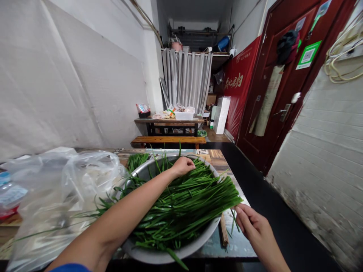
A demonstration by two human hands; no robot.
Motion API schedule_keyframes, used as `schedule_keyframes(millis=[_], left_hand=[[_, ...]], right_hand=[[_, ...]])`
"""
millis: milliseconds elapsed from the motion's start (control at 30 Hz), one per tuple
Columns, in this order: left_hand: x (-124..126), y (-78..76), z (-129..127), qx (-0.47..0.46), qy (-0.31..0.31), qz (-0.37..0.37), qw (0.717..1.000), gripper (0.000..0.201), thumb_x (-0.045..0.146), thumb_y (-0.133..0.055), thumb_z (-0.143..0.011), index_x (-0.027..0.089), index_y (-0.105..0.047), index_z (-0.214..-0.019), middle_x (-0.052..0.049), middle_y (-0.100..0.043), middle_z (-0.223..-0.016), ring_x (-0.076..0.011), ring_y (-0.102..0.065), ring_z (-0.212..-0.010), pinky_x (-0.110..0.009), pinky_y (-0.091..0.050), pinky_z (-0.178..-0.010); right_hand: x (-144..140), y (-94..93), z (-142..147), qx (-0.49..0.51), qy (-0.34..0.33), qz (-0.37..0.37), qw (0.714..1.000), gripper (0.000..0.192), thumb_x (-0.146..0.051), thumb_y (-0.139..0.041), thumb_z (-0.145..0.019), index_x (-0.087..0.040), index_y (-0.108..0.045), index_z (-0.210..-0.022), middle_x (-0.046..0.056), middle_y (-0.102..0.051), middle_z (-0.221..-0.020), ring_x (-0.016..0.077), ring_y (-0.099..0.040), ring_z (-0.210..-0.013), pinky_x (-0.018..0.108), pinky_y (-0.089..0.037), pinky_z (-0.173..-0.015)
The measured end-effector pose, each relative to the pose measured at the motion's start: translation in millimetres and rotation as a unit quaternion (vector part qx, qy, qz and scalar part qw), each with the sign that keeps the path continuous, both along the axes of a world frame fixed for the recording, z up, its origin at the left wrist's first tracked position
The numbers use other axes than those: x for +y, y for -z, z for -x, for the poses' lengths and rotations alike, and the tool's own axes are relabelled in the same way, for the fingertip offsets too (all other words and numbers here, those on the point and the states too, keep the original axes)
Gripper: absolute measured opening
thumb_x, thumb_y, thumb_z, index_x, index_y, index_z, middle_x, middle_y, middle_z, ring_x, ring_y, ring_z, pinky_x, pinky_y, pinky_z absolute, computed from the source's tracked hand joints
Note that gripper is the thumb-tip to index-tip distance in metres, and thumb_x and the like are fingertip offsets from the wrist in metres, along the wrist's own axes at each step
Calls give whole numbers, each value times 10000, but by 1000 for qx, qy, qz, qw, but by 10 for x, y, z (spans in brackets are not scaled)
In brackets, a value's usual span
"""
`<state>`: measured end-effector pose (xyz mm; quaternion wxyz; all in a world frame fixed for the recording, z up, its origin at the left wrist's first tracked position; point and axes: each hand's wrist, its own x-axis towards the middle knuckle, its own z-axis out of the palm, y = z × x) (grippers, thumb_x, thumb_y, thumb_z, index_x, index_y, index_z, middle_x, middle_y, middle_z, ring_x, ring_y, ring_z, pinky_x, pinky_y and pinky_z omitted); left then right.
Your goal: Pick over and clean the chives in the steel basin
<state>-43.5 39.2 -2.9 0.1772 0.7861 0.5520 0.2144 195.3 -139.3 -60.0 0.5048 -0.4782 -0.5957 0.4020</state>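
Observation:
A wide metal basin (198, 241) sits on the table, heaped with long green garlic chives (181, 200). My left arm reaches across the basin. My left hand (183, 166) is closed above the far side of the heap, its fingers curled in; what they hold, if anything, is hidden. At the basin's right, my right hand (253, 223) pinches thumb and forefinger together at the even ends of the chives, where a thin green blade hangs by the fingers. More chives (137, 161) lie beyond the basin's far left rim.
Clear plastic bags (70, 189) and a bottle (11, 192) crowd the table's left. A bundle of thin sticks (224, 232) lies right of the basin. Beyond stand a wooden bench (168, 140) and another table with a white tub (184, 115). A red door (263, 94) is at right.

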Motion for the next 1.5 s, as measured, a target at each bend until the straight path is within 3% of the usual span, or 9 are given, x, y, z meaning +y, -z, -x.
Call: schedule_keyframes(millis=[200, 433, 567, 833, 1000, 1267, 1500], left_hand=[[0, -14, 69, -76, 8, 34, 996, 207, 202, -496, -747, 110, -679, -779, -44, -689, -691, -134, -618, -627, -227, -460, -619], [8, -19, 112, -114, 2, 39, 993, 236, 241, -656, -626, 105, -698, -814, -58, -696, -729, -160, -624, -677, -242, -465, -645], [1, -31, 108, -83, -5, 23, 996, 216, 291, -633, -654, 111, -708, -749, -44, -680, -647, -154, -614, -630, -225, -448, -601], [-15, 81, 15, 27, 15, -26, 999, 152, 260, -645, -648, 169, -721, -744, -19, -685, -687, -143, -600, -648, -219, -422, -617], [-49, 58, -35, 27, 3, -59, 998, 183, 217, -569, -702, 178, -720, -798, -33, -698, -808, -163, -609, -761, -241, -428, -723], [-71, -4, -45, -40, 17, -60, 997, 222, 184, -541, -686, 153, -707, -830, -24, -693, -779, -148, -616, -725, -225, -451, -684], [-6, 5, 37, 0, 2, -62, 998, 246, 197, -595, -660, 182, -703, -881, -22, -697, -801, -159, -620, -728, -250, -451, -688]], right_hand=[[10, 21, 8, 24, 1, 16, 1000, 310, -461, -490, -829, -178, -524, -707, -64, -302, -509, 101, -273, -446, 221, -222, -413], [25, 11, -5, 17, 1, 16, 1000, 336, -489, -489, -818, -183, -519, -686, -66, -298, -502, 100, -270, -440, 219, -222, -410], [40, 11, -11, 12, -2, 25, 1000, 359, -522, -477, -812, -184, -516, -697, -66, -287, -502, 106, -258, -442, 227, -211, -414], [30, -6, -6, 11, -5, 16, 1000, 351, -497, -463, -833, -190, -484, -662, -68, -281, -506, 101, -242, -445, 227, -208, -418], [61, 27, -27, 29, -10, 33, 999, 367, -533, -499, -791, -180, -530, -694, -72, -277, -498, 97, -244, -434, 216, -200, -402], [108, -60, 8, 10, -11, 6, 1000, 362, -507, -480, -818, -173, -527, -687, -71, -284, -499, 93, -243, -438, 216, -203, -402], [228, -53, 66, 26, -22, -5, 999, 393, -529, -494, -794, -166, -539, -651, -77, -260, -487, 89, -225, -435, 215, -184, -399]])
